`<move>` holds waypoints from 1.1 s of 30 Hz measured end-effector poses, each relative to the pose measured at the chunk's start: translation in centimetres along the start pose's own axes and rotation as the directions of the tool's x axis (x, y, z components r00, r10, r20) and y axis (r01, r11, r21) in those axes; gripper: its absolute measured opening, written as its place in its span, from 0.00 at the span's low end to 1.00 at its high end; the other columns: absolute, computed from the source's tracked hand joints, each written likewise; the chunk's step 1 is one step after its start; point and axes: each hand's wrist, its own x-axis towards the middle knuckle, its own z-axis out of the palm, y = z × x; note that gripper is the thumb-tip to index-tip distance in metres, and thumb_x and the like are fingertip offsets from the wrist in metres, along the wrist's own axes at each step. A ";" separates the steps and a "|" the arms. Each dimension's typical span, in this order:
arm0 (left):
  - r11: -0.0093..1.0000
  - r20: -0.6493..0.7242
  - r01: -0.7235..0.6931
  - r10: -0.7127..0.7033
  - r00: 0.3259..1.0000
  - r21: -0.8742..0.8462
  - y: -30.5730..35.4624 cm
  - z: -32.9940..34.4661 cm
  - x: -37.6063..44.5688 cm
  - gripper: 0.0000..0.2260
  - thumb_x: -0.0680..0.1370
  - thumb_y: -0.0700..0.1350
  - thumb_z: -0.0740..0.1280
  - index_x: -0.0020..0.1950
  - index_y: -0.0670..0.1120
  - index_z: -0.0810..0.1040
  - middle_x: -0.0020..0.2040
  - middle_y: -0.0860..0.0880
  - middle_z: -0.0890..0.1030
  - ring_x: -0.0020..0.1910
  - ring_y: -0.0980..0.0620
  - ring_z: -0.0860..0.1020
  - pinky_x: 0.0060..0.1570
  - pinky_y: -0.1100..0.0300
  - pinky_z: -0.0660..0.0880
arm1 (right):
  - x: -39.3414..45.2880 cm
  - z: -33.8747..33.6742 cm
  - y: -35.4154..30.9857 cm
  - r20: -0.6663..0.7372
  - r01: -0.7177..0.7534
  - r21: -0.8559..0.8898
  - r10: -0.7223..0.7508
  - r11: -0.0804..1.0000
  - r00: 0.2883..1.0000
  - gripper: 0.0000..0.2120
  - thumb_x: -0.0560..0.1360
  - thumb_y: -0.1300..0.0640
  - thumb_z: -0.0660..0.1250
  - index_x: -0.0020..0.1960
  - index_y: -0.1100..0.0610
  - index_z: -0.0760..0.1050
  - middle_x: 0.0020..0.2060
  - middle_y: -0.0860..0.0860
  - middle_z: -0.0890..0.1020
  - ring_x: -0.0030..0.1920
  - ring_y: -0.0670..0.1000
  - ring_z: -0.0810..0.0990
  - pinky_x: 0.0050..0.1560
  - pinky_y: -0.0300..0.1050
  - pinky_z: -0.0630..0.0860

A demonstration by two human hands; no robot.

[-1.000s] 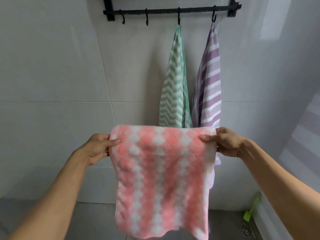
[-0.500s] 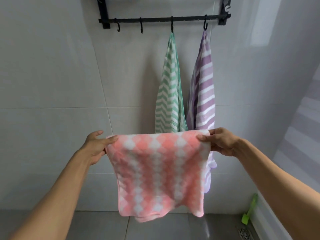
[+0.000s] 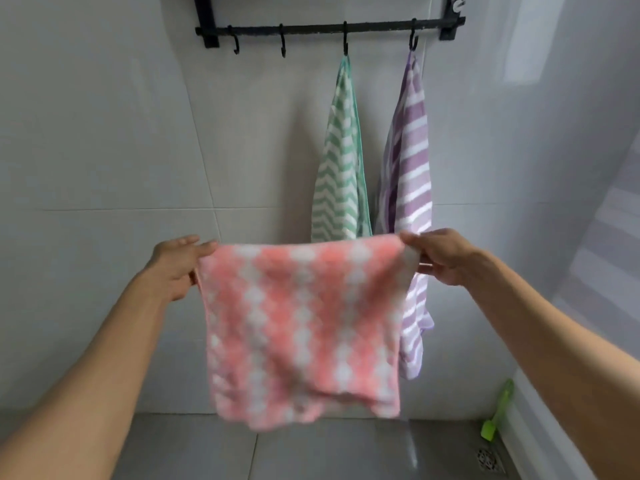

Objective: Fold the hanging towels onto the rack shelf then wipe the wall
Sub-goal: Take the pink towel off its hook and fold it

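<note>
Spanning the tiled wall (image 3: 104,150) at twelve o'clock, the black rack (image 3: 329,28) sits high above both hands, its shelf out of view. Two towels hang from its hooks, green (image 3: 341,161) and purple (image 3: 410,174). Below them the pink towel (image 3: 301,327) is stretched flat, top edge running nine to three o'clock; the left hand (image 3: 180,263) and right hand (image 3: 440,256) each pinch a top corner, equally near.
</note>
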 end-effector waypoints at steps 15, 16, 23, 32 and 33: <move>0.991 -0.069 -0.131 0.131 0.989 0.011 6.5 -1.2 1.7 0.13 0.74 0.40 0.76 0.50 0.47 0.74 0.55 0.44 0.80 0.40 0.53 0.80 0.37 0.55 0.77 | -0.2 0.5 -7.4 0.023 0.142 -0.100 -0.140 0.985 0.990 0.15 0.76 0.51 0.73 0.55 0.61 0.81 0.49 0.54 0.85 0.49 0.55 0.84 0.55 0.54 0.80; 0.991 -0.076 -0.133 0.133 0.988 0.010 6.7 -1.2 1.6 0.13 0.73 0.40 0.76 0.50 0.47 0.74 0.56 0.43 0.80 0.40 0.53 0.80 0.37 0.55 0.77 | -0.2 0.5 -7.7 0.022 0.139 -0.109 -0.137 0.984 0.990 0.15 0.77 0.51 0.73 0.56 0.62 0.80 0.49 0.54 0.85 0.49 0.55 0.84 0.56 0.56 0.80; 0.992 -0.075 -0.111 0.115 0.991 0.051 6.9 -0.6 1.7 0.23 0.72 0.41 0.78 0.63 0.39 0.77 0.60 0.40 0.82 0.41 0.50 0.82 0.35 0.55 0.80 | 0.2 1.1 -7.5 -0.046 0.110 -0.137 -0.117 0.985 0.992 0.13 0.76 0.50 0.74 0.48 0.61 0.79 0.44 0.54 0.84 0.42 0.54 0.83 0.42 0.49 0.80; 0.994 0.068 -0.096 0.093 0.993 0.044 5.1 -1.0 -0.1 0.30 0.71 0.36 0.76 0.71 0.42 0.69 0.55 0.39 0.82 0.45 0.49 0.83 0.47 0.52 0.79 | 0.7 1.2 -5.8 0.159 0.109 -0.073 -0.096 0.991 0.983 0.13 0.75 0.56 0.75 0.58 0.56 0.76 0.45 0.54 0.82 0.42 0.52 0.80 0.42 0.46 0.80; 0.995 0.083 -0.088 0.084 0.993 0.052 4.7 -1.3 -0.2 0.30 0.71 0.33 0.75 0.71 0.41 0.69 0.54 0.39 0.82 0.44 0.49 0.83 0.48 0.52 0.80 | 0.9 1.1 -5.4 0.160 0.112 -0.071 -0.100 0.991 0.982 0.16 0.75 0.60 0.75 0.61 0.57 0.76 0.47 0.54 0.83 0.43 0.52 0.81 0.41 0.46 0.80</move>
